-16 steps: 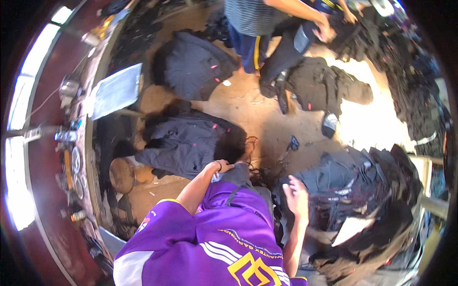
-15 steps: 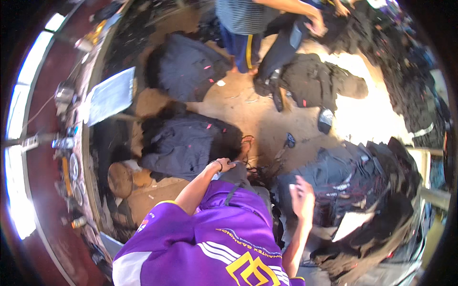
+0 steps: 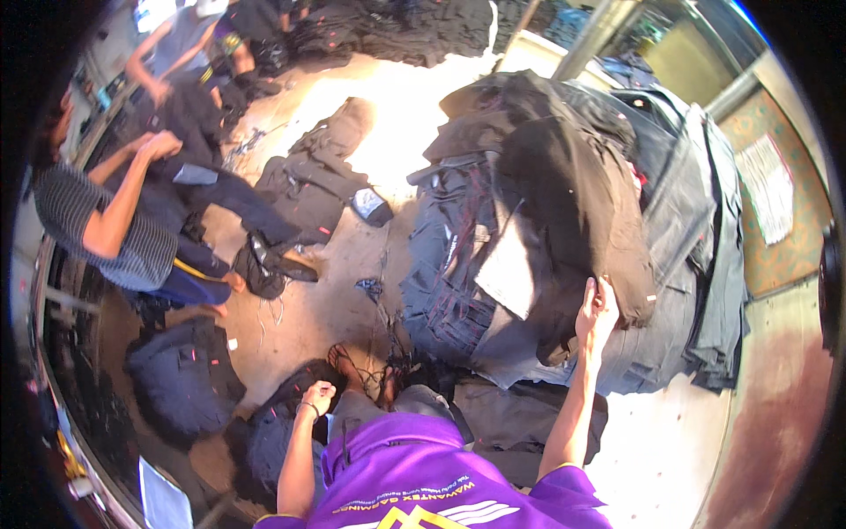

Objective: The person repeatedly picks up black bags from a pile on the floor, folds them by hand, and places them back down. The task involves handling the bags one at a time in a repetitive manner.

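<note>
My right hand [image 3: 597, 310] is closed on the lower edge of a dark brownish garment [image 3: 564, 189], which drapes over a large heap. A small pale tag shows near that edge. Fingers curled, my left hand [image 3: 319, 397] hangs near my lap, with no cloth visible in it. Below and beside it lies a pile of dark clothing [image 3: 266, 443]. Blue-black garments with red stitching [image 3: 449, 264] lie in the heap left of my right hand, next to a pale sheet [image 3: 507, 275].
At the left, another person [image 3: 115, 225] in a striped shirt bends over dark trousers. Dark garments [image 3: 308, 189] lie on the sunlit floor, and a folded pile [image 3: 187, 379] sits at the lower left. A patterned board [image 3: 780, 198] stands at the far right.
My view has swung to the right, toward the large heap. My right hand, open before, has reached out and taken hold of the brownish garment. My left hand stays near my lap.
</note>
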Available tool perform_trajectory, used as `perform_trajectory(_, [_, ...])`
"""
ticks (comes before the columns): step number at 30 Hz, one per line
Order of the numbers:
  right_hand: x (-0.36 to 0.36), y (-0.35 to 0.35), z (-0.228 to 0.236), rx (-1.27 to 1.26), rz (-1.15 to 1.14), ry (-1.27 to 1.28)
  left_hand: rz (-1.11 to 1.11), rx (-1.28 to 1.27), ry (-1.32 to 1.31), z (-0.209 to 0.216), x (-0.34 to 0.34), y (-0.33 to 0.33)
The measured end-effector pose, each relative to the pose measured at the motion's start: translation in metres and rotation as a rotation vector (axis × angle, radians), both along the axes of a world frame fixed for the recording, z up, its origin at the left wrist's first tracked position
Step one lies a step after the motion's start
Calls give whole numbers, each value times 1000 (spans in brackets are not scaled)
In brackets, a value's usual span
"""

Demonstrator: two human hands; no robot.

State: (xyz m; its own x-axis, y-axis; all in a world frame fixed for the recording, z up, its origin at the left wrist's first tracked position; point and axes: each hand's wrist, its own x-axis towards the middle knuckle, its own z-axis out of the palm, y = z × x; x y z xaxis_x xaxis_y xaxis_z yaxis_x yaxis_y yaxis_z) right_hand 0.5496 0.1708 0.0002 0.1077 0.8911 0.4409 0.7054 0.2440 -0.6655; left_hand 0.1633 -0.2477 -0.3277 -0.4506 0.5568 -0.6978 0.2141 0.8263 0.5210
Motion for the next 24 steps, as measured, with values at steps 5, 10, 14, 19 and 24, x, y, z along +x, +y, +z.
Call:
perform_trajectory(5, [-6,-36,50,107,199,-165,-95,219,-30,54,12,57])
perform_trajectory(10, [52,-13,-4,165,-391,-397,-141,299,-97,86,22,97])
perform_trajectory(14, [105,10,-65,-79,-495,235,-104,292,-99,84,24,83])
perform_trajectory(19, [96,-3,-11,115,-384,675,-135,140,-72,86,23,52])
perform_trajectory(24, [9,-10,101,462,-41,549,-64,413,-175,168,34,86])
